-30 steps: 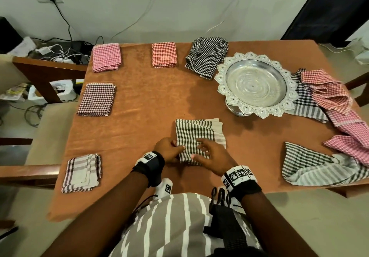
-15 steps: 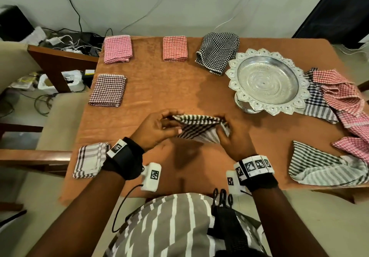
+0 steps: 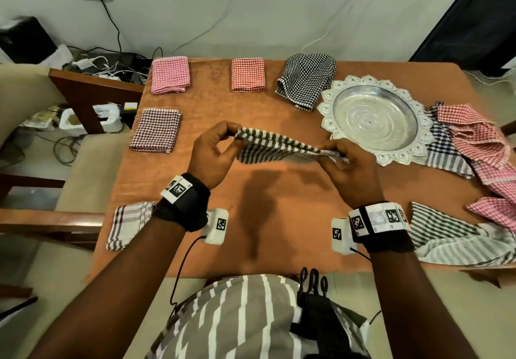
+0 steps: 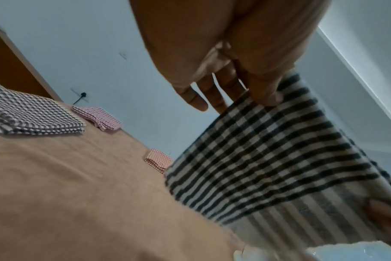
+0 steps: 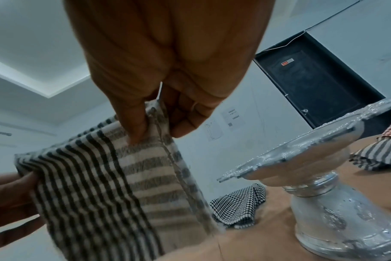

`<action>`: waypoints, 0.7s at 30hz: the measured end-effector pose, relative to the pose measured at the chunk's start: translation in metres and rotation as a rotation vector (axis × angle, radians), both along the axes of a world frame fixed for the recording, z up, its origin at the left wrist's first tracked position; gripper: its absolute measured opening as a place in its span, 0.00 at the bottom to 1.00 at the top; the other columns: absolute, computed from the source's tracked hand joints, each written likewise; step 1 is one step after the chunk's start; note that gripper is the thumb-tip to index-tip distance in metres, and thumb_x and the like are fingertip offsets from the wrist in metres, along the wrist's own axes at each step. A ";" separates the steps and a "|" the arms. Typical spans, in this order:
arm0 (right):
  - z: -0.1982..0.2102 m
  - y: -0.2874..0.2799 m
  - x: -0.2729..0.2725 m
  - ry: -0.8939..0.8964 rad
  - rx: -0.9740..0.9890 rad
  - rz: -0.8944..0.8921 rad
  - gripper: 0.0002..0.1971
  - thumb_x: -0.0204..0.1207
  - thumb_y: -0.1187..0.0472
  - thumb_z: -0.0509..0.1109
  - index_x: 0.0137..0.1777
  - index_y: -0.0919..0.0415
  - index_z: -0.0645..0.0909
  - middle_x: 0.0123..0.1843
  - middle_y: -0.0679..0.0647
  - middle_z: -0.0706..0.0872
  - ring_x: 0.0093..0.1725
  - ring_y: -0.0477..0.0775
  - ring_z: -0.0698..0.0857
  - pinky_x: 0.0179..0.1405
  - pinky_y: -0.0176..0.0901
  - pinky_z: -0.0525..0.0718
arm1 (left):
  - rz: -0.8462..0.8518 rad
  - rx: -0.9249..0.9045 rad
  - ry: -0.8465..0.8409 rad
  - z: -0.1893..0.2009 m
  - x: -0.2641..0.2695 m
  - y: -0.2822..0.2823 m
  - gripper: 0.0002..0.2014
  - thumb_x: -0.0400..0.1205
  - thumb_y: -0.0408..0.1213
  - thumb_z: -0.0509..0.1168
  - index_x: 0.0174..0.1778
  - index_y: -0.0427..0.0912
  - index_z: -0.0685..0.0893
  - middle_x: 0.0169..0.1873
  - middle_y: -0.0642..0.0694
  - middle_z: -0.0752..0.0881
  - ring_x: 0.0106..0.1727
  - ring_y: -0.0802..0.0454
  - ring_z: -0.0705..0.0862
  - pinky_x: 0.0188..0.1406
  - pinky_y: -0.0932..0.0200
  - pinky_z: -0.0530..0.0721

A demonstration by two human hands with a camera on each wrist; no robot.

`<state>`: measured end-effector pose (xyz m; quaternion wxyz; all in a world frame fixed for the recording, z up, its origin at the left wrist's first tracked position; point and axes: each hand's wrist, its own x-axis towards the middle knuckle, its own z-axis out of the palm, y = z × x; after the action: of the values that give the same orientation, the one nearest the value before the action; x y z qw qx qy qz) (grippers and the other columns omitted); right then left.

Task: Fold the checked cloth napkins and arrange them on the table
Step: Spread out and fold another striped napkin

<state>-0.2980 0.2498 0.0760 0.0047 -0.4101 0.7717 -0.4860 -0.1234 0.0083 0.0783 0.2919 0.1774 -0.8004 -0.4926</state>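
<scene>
Aloft, soft striped woven napkin (image 3: 275,148) stretched taut, left hand (image 3: 213,153) and right hand (image 3: 350,173) pinching opposite ends.

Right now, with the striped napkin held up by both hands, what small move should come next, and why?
Probably lower the striped napkin flat onto the bare table: the left hand and right hand pinch its ends in the air, above its shadow.

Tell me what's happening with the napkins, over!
Left hand and right hand each pinch an end of the striped napkin, lifted off the table. Five folded napkins laid out. Nothing in the way.
</scene>
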 end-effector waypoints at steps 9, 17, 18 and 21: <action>-0.090 0.059 0.031 -0.234 0.602 0.296 0.09 0.76 0.61 0.77 0.51 0.46 0.88 0.48 0.39 0.91 0.48 0.38 0.88 0.51 0.55 0.88 | -0.458 -0.072 -0.558 -0.096 0.059 0.016 0.13 0.80 0.26 0.67 0.52 0.50 0.86 0.54 0.54 0.90 0.57 0.64 0.86 0.62 0.61 0.82; -0.104 0.073 0.033 -0.555 0.518 0.259 0.13 0.74 0.63 0.76 0.55 0.47 0.86 0.52 0.49 0.91 0.50 0.54 0.90 0.54 0.57 0.90 | -0.549 0.149 -0.741 -0.128 0.075 0.026 0.20 0.79 0.58 0.68 0.52 0.43 0.81 0.46 0.38 0.88 0.50 0.40 0.87 0.55 0.39 0.85; -0.105 0.066 0.030 -0.564 0.451 0.212 0.14 0.75 0.65 0.76 0.57 0.48 0.85 0.52 0.50 0.91 0.50 0.55 0.91 0.53 0.56 0.91 | -0.492 0.191 -0.723 -0.127 0.070 0.024 0.21 0.79 0.58 0.68 0.51 0.42 0.80 0.45 0.38 0.89 0.49 0.39 0.88 0.54 0.38 0.86; -0.109 0.040 0.021 -0.518 0.332 0.057 0.13 0.78 0.66 0.76 0.58 0.50 0.85 0.44 0.48 0.89 0.42 0.44 0.89 0.47 0.48 0.90 | -0.284 0.274 -0.711 -0.125 0.052 0.014 0.11 0.83 0.49 0.70 0.45 0.46 0.78 0.32 0.48 0.86 0.36 0.45 0.86 0.44 0.38 0.89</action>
<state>-0.2769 0.2896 -0.0328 0.2820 -0.2878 0.8017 -0.4415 -0.0711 0.0222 -0.0469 -0.1004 0.2619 -0.7948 -0.5381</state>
